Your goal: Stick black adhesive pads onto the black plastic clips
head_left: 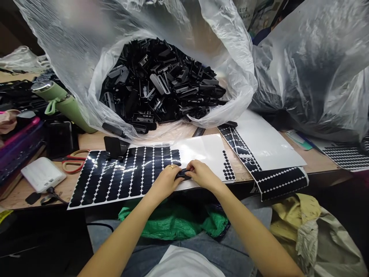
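Observation:
Both hands meet over the front part of a white sheet with rows of black stickers [131, 173]. Between them is a small black plastic part [182, 174]. My left hand [168, 179] has its fingers closed on the part's left end, and my right hand [200, 173] pinches its right end. Some stickers are gone from the sheet's right half, leaving bare white backing; small round black dots [228, 165] remain at its right edge. Behind the sheet, an open clear plastic bag [242, 92] holds a heap of similar black parts [161, 84].
Red-handled scissors [75, 161], a white power bank [43, 174] and a green bottle [65, 104] lie left. A black stand [115, 147] is on the sheet. More sticker sheets [281, 182] and another plastic bag [311, 73] are right. Green sacking [173, 223] hangs below the table edge.

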Available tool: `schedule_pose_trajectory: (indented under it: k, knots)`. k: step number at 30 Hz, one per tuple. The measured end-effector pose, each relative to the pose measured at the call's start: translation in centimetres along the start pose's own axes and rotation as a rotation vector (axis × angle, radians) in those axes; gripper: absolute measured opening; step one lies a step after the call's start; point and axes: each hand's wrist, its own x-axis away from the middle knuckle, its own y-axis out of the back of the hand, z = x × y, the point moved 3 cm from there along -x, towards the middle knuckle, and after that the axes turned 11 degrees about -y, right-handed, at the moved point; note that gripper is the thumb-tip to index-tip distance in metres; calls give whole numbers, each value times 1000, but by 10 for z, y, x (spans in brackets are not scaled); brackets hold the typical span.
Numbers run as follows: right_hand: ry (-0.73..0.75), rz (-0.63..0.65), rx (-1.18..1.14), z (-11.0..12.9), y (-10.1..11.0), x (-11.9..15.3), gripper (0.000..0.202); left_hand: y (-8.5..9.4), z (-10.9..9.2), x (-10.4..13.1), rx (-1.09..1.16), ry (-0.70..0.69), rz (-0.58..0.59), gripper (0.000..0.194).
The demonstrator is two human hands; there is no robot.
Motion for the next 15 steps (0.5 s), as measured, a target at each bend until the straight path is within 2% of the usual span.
schedule_pose_trajectory:
  k: [3,6,11,15]
  knots:
    - [-30,57,54,5,4,-4,4,6,4,7,-50,-48,13,25]
    - [-61,87,81,9,5,-5,6,7,10,15,-37,-54,-39,25]
    - [-78,58,108,11,2,-4,7,-2,12,22,-9,-28,-149,26]
    - [-116,15,119,13,0,0,8,-5,7,24,-45,-1,-155,26]
